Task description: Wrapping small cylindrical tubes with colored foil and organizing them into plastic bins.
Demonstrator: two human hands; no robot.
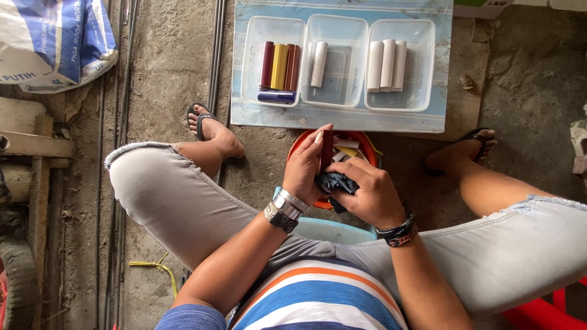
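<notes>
While the left hand (304, 171) is wrapped around a dark red tube (327, 150) and holds it standing up, the right hand (365, 192) squeezes a dark cloth (336, 182) against its lower end. Both hands are closed tight, right over an orange bucket (367, 143) with more tubes inside. I think a wet tube could slip and drop back into the bucket. Past the bucket, three clear trays (428, 67) sit on a blue board (342, 119), with tubes sorted by colour. A sloppy toss could land among the white tubes (386, 65).
</notes>
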